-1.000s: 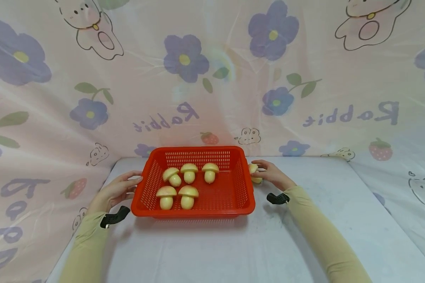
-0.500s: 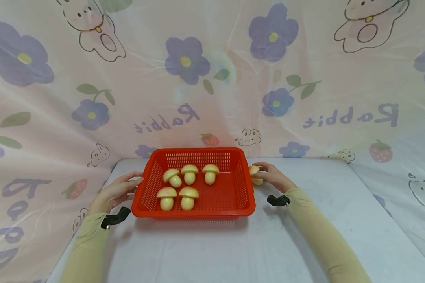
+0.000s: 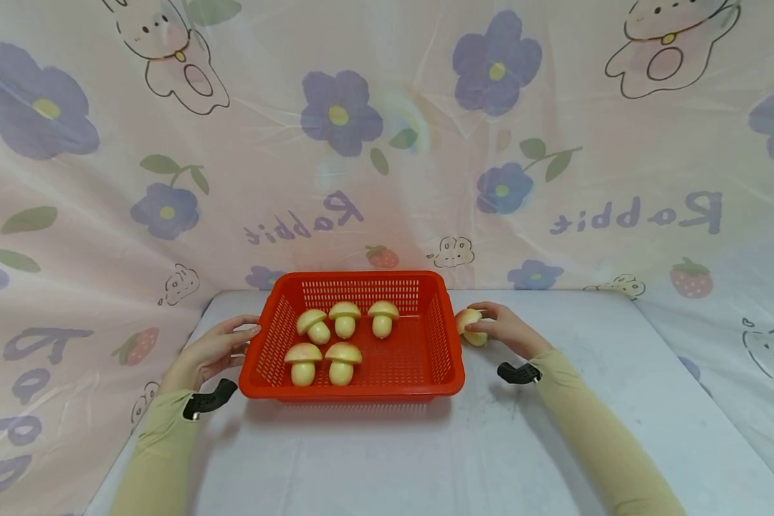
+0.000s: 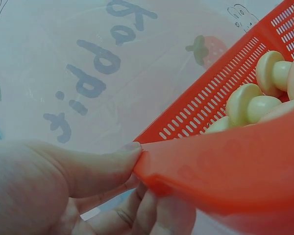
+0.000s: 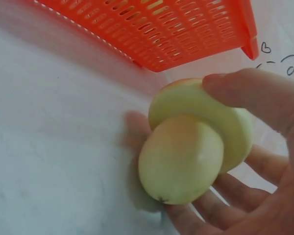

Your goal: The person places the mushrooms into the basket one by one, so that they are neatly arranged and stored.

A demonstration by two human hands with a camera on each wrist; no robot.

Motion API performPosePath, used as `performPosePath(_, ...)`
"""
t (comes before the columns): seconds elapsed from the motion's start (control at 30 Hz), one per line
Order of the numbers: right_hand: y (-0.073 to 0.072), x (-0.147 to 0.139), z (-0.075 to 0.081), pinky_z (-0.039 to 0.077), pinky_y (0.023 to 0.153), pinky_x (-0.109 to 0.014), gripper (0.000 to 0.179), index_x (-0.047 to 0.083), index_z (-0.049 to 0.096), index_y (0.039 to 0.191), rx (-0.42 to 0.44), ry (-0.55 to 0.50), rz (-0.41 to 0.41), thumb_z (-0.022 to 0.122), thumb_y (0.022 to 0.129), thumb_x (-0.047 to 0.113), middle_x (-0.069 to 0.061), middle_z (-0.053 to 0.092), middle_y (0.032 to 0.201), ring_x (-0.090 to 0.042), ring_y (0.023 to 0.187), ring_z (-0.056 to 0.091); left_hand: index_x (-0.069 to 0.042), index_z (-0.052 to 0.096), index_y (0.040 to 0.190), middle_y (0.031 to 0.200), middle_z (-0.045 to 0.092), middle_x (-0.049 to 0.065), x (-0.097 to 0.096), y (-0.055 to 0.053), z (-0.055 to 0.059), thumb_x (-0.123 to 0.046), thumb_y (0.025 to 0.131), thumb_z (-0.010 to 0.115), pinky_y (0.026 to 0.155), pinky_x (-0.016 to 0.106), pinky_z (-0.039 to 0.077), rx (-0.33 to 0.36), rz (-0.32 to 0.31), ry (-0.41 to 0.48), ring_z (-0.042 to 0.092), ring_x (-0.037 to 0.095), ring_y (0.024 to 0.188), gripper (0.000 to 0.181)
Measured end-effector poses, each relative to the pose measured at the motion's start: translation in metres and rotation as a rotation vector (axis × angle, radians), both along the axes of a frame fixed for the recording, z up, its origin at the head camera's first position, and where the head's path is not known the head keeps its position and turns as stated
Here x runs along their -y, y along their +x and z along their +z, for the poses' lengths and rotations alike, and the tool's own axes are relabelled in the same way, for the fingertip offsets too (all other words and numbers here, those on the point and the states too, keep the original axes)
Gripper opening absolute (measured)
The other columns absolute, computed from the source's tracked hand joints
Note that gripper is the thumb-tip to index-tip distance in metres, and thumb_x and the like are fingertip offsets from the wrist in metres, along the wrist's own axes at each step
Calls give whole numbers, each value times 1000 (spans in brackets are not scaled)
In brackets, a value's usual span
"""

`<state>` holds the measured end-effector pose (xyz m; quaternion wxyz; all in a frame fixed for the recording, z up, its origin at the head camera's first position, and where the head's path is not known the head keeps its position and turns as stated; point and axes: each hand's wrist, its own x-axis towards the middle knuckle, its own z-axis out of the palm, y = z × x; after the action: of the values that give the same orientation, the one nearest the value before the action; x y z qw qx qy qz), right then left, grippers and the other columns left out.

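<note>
My left hand (image 3: pixel 211 351) pinches the left rim of the red plastic basket (image 3: pixel 355 391), thumb above and fingers below in the left wrist view. Inside the basket lie several pale yellow toy mushrooms (image 3: pixel 342 364), grouped toward its left half. Just outside the right wall, my right hand (image 3: pixel 508 330) holds another mushroom (image 5: pixel 181 159) low over the table. In the right wrist view the thumb (image 5: pixel 250 93) presses on its cap while the fingers curve around the far side; its rounded stem faces the camera.
A white-covered table (image 3: pixel 361 459) bears the basket. Behind it hangs a printed curtain (image 3: pixel 419 201) with flowers and rabbits, close to the basket's far side. Black wrist mounts (image 3: pixel 519 373) stick out from both sleeves.
My right hand has shifted a little right, away from the basket wall, with the mushroom, which now shows more. The left hand stays at the rim, and the mushrooms inside have not moved.
</note>
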<state>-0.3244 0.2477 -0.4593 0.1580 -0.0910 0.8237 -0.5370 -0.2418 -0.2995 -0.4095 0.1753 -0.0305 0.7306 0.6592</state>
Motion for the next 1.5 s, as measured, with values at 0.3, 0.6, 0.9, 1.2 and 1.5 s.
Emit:
performPosePath(0.3,19,-14,14,47,91,-43,57,4,45,137,8,-39,33,67,90,25,-16,46,133,-29,112,50,-4,39,137,103,63,5,-1,1,2,-24,97,57,79,38,55,10,7,-1,63,19,86,48)
performPosePath(0.6,29,-26,32,49,90,-41,53,-2,41,139,60,-181,38,62,94,17,-15,51,128,-24,105,56,-4,39,138,104,63,6,0,0,1,-26,97,58,79,38,55,8,7,-10,63,20,84,50)
performPosePath(0.9,39,-27,56,48,91,-45,50,-4,39,138,96,-236,73,59,96,14,-13,56,121,-24,104,59,-4,38,138,105,63,7,0,1,2,-26,97,58,79,38,55,2,6,-9,63,20,85,51)
performPosePath(1.2,46,-15,80,45,94,-49,50,-4,40,137,71,-243,111,59,96,18,-17,52,125,-29,109,56,-4,39,137,105,63,7,-1,2,2,-26,97,58,79,39,55,8,15,-11,63,20,84,50)
performPosePath(1.5,47,9,93,44,97,-46,50,-2,42,137,53,-267,135,61,95,17,-16,51,127,-28,110,55,-4,39,138,104,63,6,-1,0,2,-25,97,57,79,38,55,13,16,-10,63,20,85,49)
